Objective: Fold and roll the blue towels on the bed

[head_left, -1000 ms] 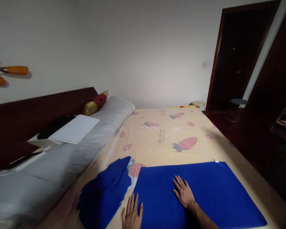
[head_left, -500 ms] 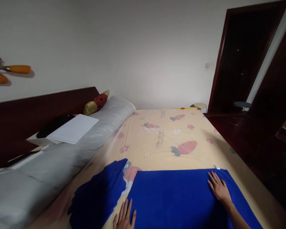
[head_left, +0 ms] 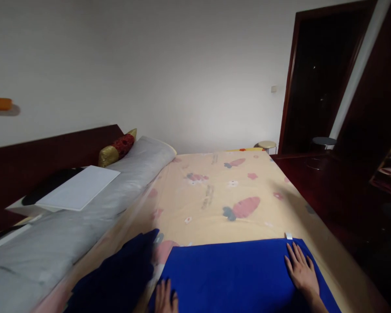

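A blue cloth (head_left: 234,274) lies spread flat on the bed, with a small white tag (head_left: 288,236) on its far edge. On its right part rests my right hand (head_left: 302,269), palm down with the fingers stretched out, just below the tag. My left hand (head_left: 165,298) is partly cut off by the lower edge of the view; its fingers lie extended on the cloth's left edge. Left of it is a second, crumpled piece of blue cloth (head_left: 117,274), in shadow. Neither hand grips anything.
The bed sheet (head_left: 195,217) is cream with pink carrot prints. Along the headboard (head_left: 52,141) lie a long grey bolster (head_left: 127,187), a red and gold cushion (head_left: 117,150) and a flat white panel (head_left: 80,187). Beyond the bed stand stools (head_left: 267,144) and a dark door (head_left: 322,78).
The view has turned slightly right and up, so things sit further left and the near cloth lower. Both hands still lie flat at the blue cloth's sides.
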